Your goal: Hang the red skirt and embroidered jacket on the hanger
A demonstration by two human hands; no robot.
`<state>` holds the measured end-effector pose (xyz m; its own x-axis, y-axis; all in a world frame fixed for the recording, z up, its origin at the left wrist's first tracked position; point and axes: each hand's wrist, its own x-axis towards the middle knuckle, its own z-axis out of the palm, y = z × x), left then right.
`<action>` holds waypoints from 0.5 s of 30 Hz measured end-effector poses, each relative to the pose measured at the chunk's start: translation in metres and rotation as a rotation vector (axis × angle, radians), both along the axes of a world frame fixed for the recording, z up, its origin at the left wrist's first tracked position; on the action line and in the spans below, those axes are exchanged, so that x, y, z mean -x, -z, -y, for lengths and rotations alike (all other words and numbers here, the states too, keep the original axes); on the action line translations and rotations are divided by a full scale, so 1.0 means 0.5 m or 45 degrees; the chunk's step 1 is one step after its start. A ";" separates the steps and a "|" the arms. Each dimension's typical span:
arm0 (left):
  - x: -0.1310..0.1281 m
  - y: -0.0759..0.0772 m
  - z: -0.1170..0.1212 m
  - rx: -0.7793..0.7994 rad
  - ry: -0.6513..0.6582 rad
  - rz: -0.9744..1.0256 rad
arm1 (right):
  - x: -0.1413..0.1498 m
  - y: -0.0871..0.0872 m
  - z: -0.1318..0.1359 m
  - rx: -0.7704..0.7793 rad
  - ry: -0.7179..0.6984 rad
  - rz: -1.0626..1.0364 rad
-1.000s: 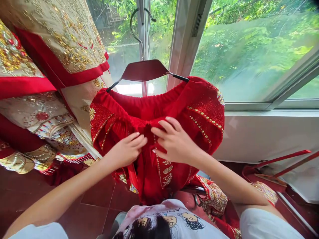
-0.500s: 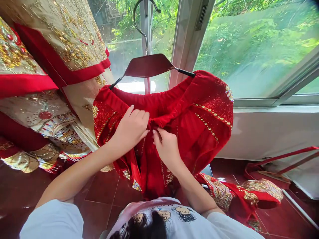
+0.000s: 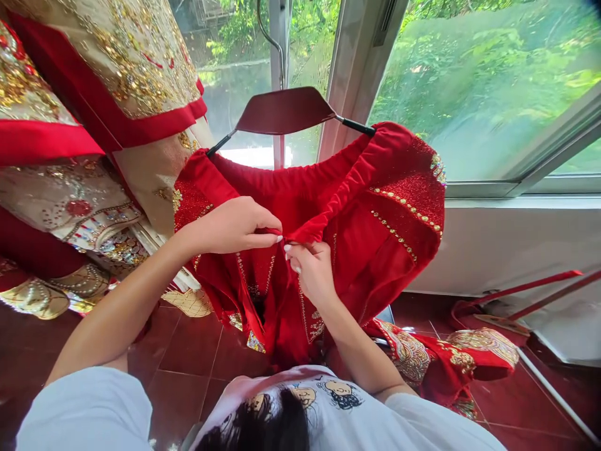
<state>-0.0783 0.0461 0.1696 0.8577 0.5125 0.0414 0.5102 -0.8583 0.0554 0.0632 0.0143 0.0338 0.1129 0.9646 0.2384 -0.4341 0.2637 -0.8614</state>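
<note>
A red skirt with gold beading and a gathered waistband hangs from a hanger that has a dark red centre plate and a metal hook. My left hand pinches the front of the waistband near its middle, thumb and index finger together. Just below and to the right, my right hand pinches the same edge, its fingertips almost meeting those of the left. Whatever small fastening may lie between the fingertips is hidden. Lower down, the skirt falls in folds toward my body.
Cream and red beaded garments hang close on the left. Behind the hanger is a window above a white wall. A red embroidered piece lies low at the right, near a red-handled object on the tiled floor.
My left hand has turned from lying over the waistband to a sideways pinch, its wrist shifted left. My right hand stays near the same spot. The skirt and hanger appear slightly higher in view.
</note>
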 end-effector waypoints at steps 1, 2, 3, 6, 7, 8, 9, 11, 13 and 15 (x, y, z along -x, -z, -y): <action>0.005 -0.005 0.003 -0.007 -0.004 0.008 | 0.002 0.021 0.003 0.052 -0.022 0.012; 0.014 -0.010 0.008 -0.020 -0.019 0.018 | 0.005 0.047 0.008 0.110 -0.037 0.042; 0.026 -0.016 0.013 -0.034 -0.047 0.030 | 0.007 0.078 0.015 0.172 -0.056 0.090; 0.077 -0.026 0.036 -0.052 -0.166 0.023 | 0.001 0.169 0.052 0.362 -0.142 0.302; 0.094 -0.026 0.046 -0.039 -0.206 -0.005 | -0.007 0.187 0.067 0.381 -0.179 0.407; 0.108 -0.025 0.055 -0.023 -0.245 -0.039 | -0.019 0.194 0.083 0.361 -0.219 0.541; 0.119 -0.021 0.064 -0.010 -0.276 -0.052 | -0.035 0.188 0.097 0.307 -0.237 0.699; 0.126 -0.012 0.076 -0.099 -0.376 0.108 | -0.073 0.138 0.117 0.122 -0.072 1.022; 0.113 0.000 0.077 -0.421 -0.576 0.444 | -0.109 0.052 0.115 -0.073 0.494 1.186; 0.089 0.015 0.062 -0.781 -0.898 0.678 | -0.130 -0.037 0.085 -0.259 1.162 1.176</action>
